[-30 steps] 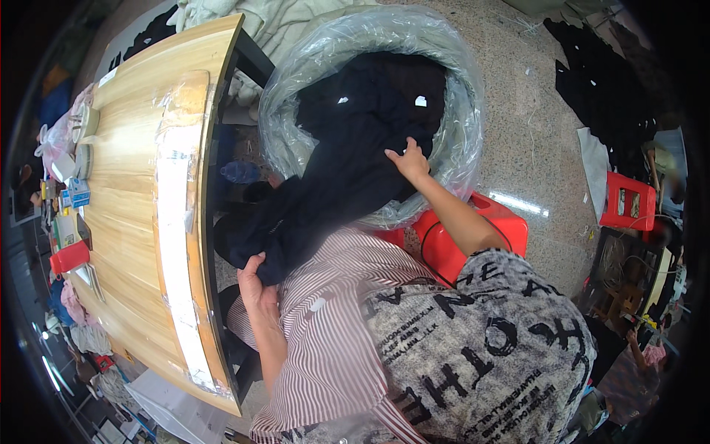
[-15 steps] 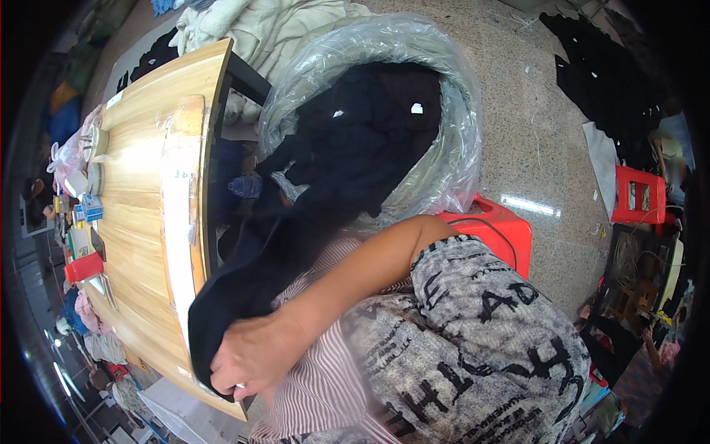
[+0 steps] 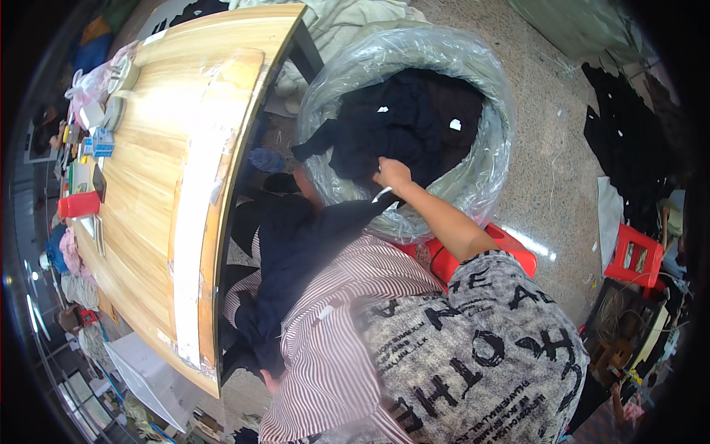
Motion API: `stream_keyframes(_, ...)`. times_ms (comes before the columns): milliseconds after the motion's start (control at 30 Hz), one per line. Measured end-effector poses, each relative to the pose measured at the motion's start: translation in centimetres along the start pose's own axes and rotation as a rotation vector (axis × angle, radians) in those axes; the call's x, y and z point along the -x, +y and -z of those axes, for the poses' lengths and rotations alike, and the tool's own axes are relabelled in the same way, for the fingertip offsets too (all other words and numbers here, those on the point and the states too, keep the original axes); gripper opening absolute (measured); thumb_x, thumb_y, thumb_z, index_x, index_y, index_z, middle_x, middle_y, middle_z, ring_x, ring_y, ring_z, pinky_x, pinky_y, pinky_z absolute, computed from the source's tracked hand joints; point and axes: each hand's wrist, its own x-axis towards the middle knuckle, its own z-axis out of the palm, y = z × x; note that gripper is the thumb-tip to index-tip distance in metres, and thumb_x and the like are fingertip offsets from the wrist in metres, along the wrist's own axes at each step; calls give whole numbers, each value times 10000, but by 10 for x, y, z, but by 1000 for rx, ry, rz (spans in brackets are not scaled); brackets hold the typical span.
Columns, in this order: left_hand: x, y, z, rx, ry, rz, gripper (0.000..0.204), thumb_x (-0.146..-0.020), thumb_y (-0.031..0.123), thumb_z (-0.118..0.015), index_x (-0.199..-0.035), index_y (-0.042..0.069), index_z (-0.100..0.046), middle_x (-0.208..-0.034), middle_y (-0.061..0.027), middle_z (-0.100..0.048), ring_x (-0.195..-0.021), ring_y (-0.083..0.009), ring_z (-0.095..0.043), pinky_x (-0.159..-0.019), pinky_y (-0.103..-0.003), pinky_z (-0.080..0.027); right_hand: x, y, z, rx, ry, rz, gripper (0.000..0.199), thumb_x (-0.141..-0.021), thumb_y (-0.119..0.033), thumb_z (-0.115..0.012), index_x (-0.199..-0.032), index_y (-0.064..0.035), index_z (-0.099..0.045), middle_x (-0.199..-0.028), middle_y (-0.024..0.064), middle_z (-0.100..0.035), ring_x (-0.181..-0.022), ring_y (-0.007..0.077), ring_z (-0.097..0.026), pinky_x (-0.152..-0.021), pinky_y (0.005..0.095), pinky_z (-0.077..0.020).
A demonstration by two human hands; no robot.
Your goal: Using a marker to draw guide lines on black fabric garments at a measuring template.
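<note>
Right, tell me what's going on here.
A person beside a wooden table has dark cloth lying over a striped apron. The right hand is at the near side of an open plastic bag of dark clothes; whether it grips anything is unclear. The left hand, mostly hidden, is by the cloth's lower end.

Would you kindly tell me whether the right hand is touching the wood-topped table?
Apart: the head view plainly shows the left rim of the clear plastic bag between the right hand and the wood-topped table.
</note>
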Motion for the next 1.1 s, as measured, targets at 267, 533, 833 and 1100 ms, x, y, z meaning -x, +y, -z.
stream_keyframes(267, 59, 66, -52, -325, 291, -415, 461, -806, -14, -597, -1251, 10, -478, -1167, -155, -552, -1040, -252, -539, -944, -366, -427, 71, -74, 165, -1634, -238, 246, 128, -812, -89, -612, -924, -33, -586, -758, 12, -604, -602, 103, -603, -484, 224, -475)
stream_keyframes(533, 68, 119, -157, -674, -857, -659, 313, -909, 126, -589, -1172, -40, -555, -1009, -221, -636, -911, -267, -628, -828, -337, -475, 5, 13, 104, -1402, 102, -358, 308, -916, -350, -569, -1009, -62, -628, -798, 89, -639, -626, 206, -629, -534, 334, -530)
stream_keyframes(833, 62, 130, -123, -327, -608, -466, 271, -920, 149, -600, -741, -25, -492, -608, 9, -397, -594, -77, -337, -523, -251, -307, 17, 68, 25, -1095, 40, -519, 421, -826, -523, -658, -870, -119, -548, -639, 21, -477, -500, 141, -491, -438, 293, -396)
stream_keyframes(1100, 55, 100, -74, -563, -434, -366, 158, -903, 136, -608, -913, -21, -605, -790, -91, -604, -744, -172, -552, -700, -297, -459, 30, -54, 68, -67, 477, 138, 576, -761, -254, -719, -1268, -95, -499, -1124, 155, -603, -965, 355, -621, -842, 427, -491)
